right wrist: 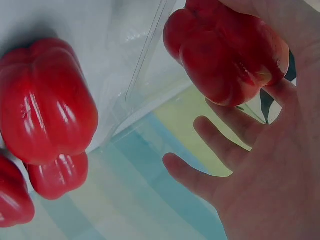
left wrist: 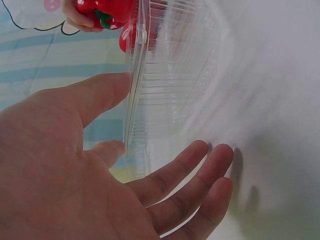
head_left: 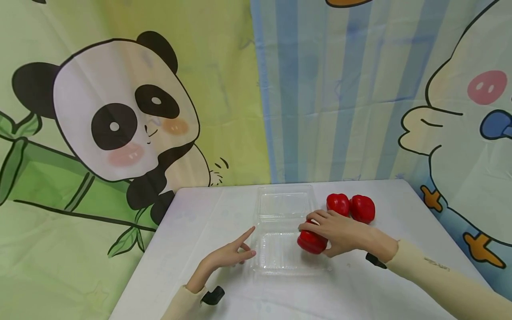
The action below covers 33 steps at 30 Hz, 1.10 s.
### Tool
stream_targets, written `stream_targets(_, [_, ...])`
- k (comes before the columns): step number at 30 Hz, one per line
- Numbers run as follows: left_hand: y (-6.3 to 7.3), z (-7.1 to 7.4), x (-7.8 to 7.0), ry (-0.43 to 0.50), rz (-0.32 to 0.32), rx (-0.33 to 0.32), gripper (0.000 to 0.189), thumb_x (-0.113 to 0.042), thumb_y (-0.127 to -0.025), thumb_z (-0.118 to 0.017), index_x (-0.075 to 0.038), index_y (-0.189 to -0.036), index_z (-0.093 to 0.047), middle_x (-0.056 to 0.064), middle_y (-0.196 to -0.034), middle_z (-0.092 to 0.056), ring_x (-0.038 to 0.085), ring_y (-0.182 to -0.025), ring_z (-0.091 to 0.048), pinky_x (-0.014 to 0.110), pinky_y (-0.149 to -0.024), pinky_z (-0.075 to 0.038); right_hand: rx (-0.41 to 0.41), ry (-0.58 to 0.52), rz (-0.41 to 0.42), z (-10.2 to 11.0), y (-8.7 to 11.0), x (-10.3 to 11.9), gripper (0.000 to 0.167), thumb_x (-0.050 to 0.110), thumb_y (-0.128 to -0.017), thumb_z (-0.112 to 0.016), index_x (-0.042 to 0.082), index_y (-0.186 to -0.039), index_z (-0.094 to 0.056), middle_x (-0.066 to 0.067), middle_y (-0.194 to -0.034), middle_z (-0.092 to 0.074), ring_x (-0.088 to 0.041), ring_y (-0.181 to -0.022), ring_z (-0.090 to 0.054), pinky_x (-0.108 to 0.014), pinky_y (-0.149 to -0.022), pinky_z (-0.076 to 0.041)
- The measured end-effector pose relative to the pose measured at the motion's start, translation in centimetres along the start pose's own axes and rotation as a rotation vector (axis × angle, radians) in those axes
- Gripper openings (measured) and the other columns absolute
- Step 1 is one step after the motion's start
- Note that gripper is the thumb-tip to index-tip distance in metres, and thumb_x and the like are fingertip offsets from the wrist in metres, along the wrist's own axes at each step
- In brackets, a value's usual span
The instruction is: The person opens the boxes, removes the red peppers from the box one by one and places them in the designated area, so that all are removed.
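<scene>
My right hand [head_left: 340,231] grips a red bell pepper [head_left: 312,240] between thumb and fingers, over the right side of a clear plastic clamshell container [head_left: 276,269]. In the right wrist view the held pepper [right wrist: 225,55] lies against the thumb side of the hand, with the other fingers spread. My left hand [head_left: 228,255] is at the container's left edge, its index finger extended. In the left wrist view its thumb and index fingertips are right at the container's rim [left wrist: 134,100], and the remaining fingers are loosely extended.
Two red bell peppers, one left [head_left: 338,203] and one right [head_left: 362,209], stand behind my right hand. Another large pepper [right wrist: 47,100] appears nearer in the right wrist view. The container's lid [head_left: 286,202] lies open toward the back of the white table [head_left: 216,213]. Cartoon-printed curtains [head_left: 224,89] hang behind.
</scene>
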<state>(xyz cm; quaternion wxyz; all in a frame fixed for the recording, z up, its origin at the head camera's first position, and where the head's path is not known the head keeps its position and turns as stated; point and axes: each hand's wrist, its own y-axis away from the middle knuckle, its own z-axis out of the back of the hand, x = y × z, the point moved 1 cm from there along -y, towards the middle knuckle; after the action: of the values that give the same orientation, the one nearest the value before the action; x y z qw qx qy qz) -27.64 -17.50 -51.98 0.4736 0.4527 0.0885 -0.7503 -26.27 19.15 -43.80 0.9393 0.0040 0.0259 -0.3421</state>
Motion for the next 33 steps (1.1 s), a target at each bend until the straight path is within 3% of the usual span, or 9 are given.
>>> stream_targets(9, [0.0,0.0,0.0,-0.004,0.003,-0.001,0.082,-0.045,-0.098,-0.061,-0.033,-0.162,-0.011,0.014,-0.127,-0.061,0.020,-0.090,-0.068,0.034,-0.070,-0.050,-0.033,-0.015,-0.033,1.0,1.2,-0.7,0.094,0.041,-0.062,-0.092,0.031,-0.143,-0.046,-0.001,-0.134,-0.055,-0.026,-0.125,-0.049,-0.053,-0.094,-0.053])
stream_targets(18, [0.1,0.0,-0.2,-0.015,0.005,-0.004,0.082,-0.047,-0.098,-0.061,-0.034,-0.162,-0.011,0.014,-0.127,-0.061,0.020,-0.090,-0.068,0.034,-0.069,-0.050,-0.079,-0.031,-0.062,1.3,2.3,-1.3,0.097,0.039,-0.057,-0.095,0.029,-0.142,-0.048,-0.001,-0.131,-0.056,-0.027,-0.124,-0.049,-0.054,-0.090,-0.054])
stream_targets(33, [-0.1,0.0,0.0,-0.009,0.005,-0.003,0.081,-0.045,-0.099,-0.061,-0.035,-0.162,-0.011,0.014,-0.128,-0.061,0.020,-0.090,-0.068,0.035,-0.072,-0.051,-0.075,-0.109,-0.181,1.6,4.3,-2.6,0.100,0.038,-0.056,-0.096,0.029,-0.143,-0.049,-0.005,-0.134,-0.055,-0.031,-0.127,-0.047,-0.057,-0.088,-0.055])
